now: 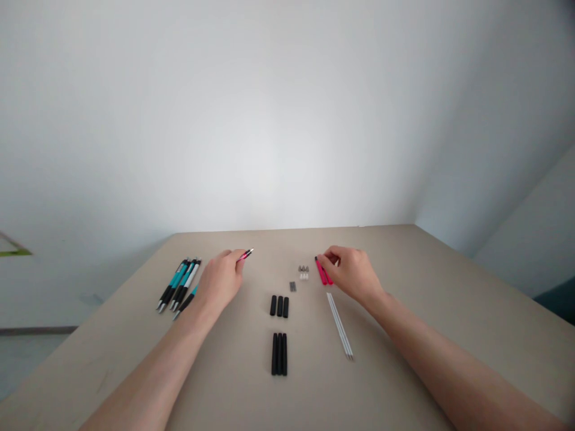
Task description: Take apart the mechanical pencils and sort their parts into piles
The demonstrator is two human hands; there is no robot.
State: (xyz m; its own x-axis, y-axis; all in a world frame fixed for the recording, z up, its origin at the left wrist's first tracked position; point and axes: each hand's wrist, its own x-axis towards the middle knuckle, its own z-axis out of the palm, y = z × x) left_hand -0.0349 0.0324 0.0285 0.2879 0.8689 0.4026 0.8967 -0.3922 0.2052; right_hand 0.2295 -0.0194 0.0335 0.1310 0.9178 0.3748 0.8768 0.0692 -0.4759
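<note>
My left hand point(223, 278) is closed around a pink pen point(245, 255), whose black and silver end sticks out past the fingers toward the right. The rest of that pen is hidden in the hand. On the right, my right hand point(348, 269) pinches with thumb and forefinger at the pink pen barrels point(320, 272) lying on the table. Its fingers partly cover one of them. Just left of these barrels are small silver cone tips point(303, 269), white plastic pieces point(304, 277) and grey springs point(293, 287). White ink refills point(340, 326) lie below the right hand.
Several teal, white and black pens point(178, 284) lie at the table's left, one partly behind my left forearm. Short black grips point(279, 306) and longer black tubes point(279, 354) are lined up in the middle of the beige table point(395, 251). A white wall point(269, 120) stands behind.
</note>
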